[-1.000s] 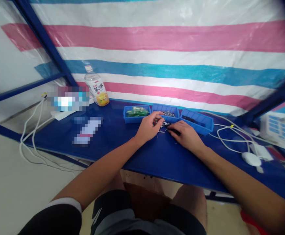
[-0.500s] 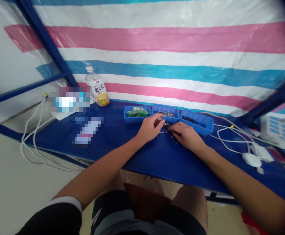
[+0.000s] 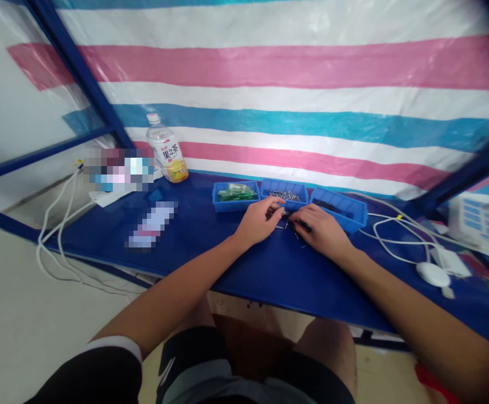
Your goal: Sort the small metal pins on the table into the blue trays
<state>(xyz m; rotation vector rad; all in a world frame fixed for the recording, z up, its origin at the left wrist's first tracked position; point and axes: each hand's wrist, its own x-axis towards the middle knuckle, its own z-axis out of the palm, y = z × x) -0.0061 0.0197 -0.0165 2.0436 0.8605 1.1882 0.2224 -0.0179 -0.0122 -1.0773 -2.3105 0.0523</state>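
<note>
My left hand (image 3: 258,220) is closed, its thumb and fingers curled round something dark that I cannot make out. To its right, my right hand (image 3: 324,229) is also closed, with a small black piece (image 3: 304,225) showing under its fingers. Several thin metal pins (image 3: 296,236) lie loose on the blue tabletop between and below the hands. Just behind stand three blue bins: the left bin (image 3: 231,207) has clear and green pieces, the middle bin (image 3: 284,186) has shiny metal pins, and the right bin (image 3: 356,220) has small black pieces.
A drink bottle (image 3: 169,154) stands at the back left, near blurred-out items. White cables (image 3: 390,238) and a round white charger (image 3: 433,274) lie on the right, before a white power strip (image 3: 480,224). Blue frame posts and a striped sheet (image 3: 295,132) enclose the table (image 3: 265,272).
My right hand has shifted slightly and its fingers have curled, so a black piece shows beneath them. My left hand stays nearly in place with a small finger movement.
</note>
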